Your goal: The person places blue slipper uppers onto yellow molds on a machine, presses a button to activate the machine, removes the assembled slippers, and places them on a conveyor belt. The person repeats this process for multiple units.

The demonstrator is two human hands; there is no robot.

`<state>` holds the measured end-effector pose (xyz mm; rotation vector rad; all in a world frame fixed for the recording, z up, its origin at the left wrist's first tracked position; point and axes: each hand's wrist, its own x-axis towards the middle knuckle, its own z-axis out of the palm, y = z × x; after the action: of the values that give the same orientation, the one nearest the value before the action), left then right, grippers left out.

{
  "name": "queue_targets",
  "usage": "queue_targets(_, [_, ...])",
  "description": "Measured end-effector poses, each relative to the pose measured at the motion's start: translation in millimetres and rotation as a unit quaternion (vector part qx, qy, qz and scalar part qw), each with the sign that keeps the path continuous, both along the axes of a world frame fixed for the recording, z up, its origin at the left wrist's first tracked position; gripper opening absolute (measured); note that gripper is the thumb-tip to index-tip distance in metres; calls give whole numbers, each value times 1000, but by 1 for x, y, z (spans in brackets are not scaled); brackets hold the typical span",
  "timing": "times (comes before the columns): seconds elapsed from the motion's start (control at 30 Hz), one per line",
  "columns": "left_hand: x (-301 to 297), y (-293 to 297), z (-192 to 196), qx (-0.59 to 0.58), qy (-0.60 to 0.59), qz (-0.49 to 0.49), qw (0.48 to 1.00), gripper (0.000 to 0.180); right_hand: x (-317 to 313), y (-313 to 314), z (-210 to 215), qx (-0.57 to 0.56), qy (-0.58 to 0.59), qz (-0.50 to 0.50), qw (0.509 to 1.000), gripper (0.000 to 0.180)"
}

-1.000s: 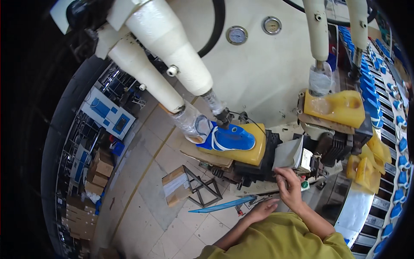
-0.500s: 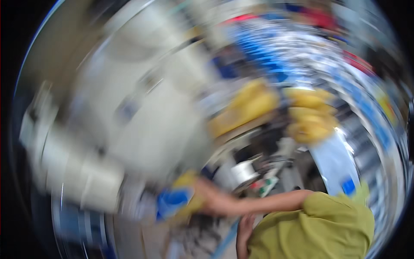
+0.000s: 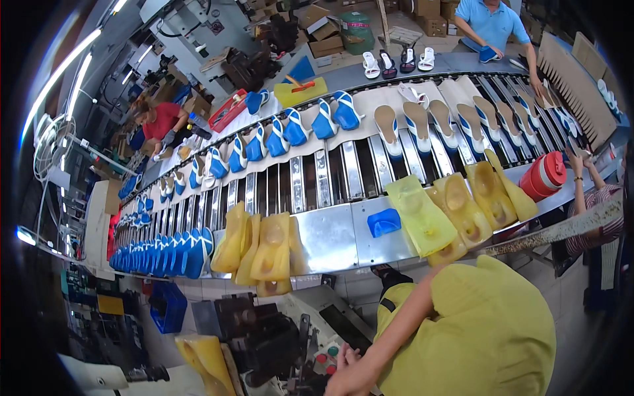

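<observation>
My right arm reaches down from a yellow-green sleeve to the lower edge, where my right hand [image 3: 353, 381] is partly cut off and its fingers do not show. Just beyond it, fingers that seem to be my left hand [image 3: 347, 357] stick up slightly apart, with nothing visible in them. They are close to a machine's control panel with red and green buttons [image 3: 332, 350]; I cannot tell if they touch it. The dark machine head [image 3: 261, 336] lies left of the panel. A yellow translucent sole-shaped mould [image 3: 203, 360] leans beside it.
A roller conveyor [image 3: 333, 173] curves across, carrying rows of blue-and-white wedge sandals [image 3: 297, 131]. Yellow moulds [image 3: 271, 247] and a blue piece [image 3: 384, 223] lie on its metal edge, near a red jug [image 3: 543, 175]. Co-workers in blue [image 3: 492, 23], red [image 3: 160, 121] and stripes [image 3: 594, 214] are around it.
The view has swung from a blur toward the conveyor. My right arm, earlier stretched left to a blurred blue and yellow thing, is now drawn back low near the button panel.
</observation>
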<state>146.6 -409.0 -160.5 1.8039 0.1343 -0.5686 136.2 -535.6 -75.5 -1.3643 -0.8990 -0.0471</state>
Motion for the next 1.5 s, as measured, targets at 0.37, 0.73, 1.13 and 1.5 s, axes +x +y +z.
queue_targets(0.37, [72,-85,-16,43,30,-162,985,42,89,-249,-119,-87,209,-608,761,26])
queue_targets(0.73, [59,-59,-28,59,-136,79,986,38,155,-72,22,-40,-36,-100,994,20])
queue_targets(1.13, [4,-18,-174,260,-57,153,952,72,66,215,97,-163,-198,105,961,36])
queue_targets(1.5, [1,-12,-225,359,-165,187,899,79,51,251,86,-208,-170,72,961,37])
